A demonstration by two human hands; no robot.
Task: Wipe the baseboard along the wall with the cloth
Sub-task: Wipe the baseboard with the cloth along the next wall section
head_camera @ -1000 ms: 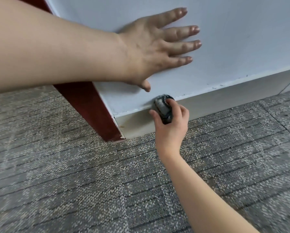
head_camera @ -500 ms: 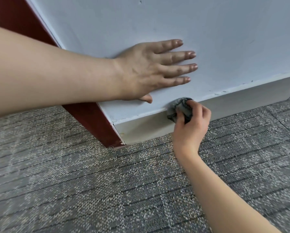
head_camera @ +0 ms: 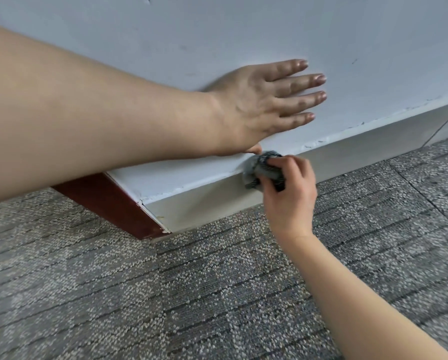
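- Wall: pale bluish white across the upper frame, with a few small dark specks.
- Baseboard: off-white to light grey, a yellowish stain near its left end, chipped paint along its top edge.
- Cloth: grey with dark, nearly black, ribbed stripes, centre of the frame.
- Door frame: dark reddish brown, lower left of the wall, with a thin white edge.
- Carpet: grey, flecked with cream dots, crossed by dark lines in a tile pattern, over the lower frame.
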